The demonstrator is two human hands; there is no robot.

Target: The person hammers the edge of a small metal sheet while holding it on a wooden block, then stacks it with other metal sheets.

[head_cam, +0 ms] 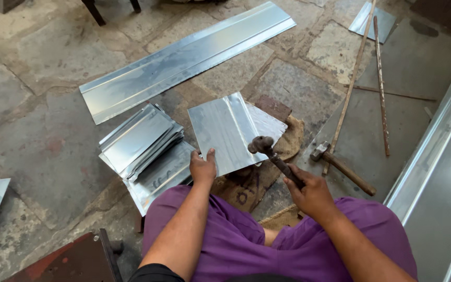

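My left hand (203,168) grips the near edge of a bent, shiny sheet-metal piece (224,130) that lies on a burlap sack (251,180) on the stone floor. The sheet has a raised fold down its middle. In my right hand (309,192) I hold a dark, worn hammer (267,149) by its handle. Its head hovers over the sheet's right near corner. My legs, in purple cloth, fill the bottom of the view.
A stack of similar folded sheets (142,143) lies left of the sack. A long metal strip (184,60) lies beyond. A second hammer (340,167), two thin rods (379,89) and a long metal panel (439,183) are at the right.
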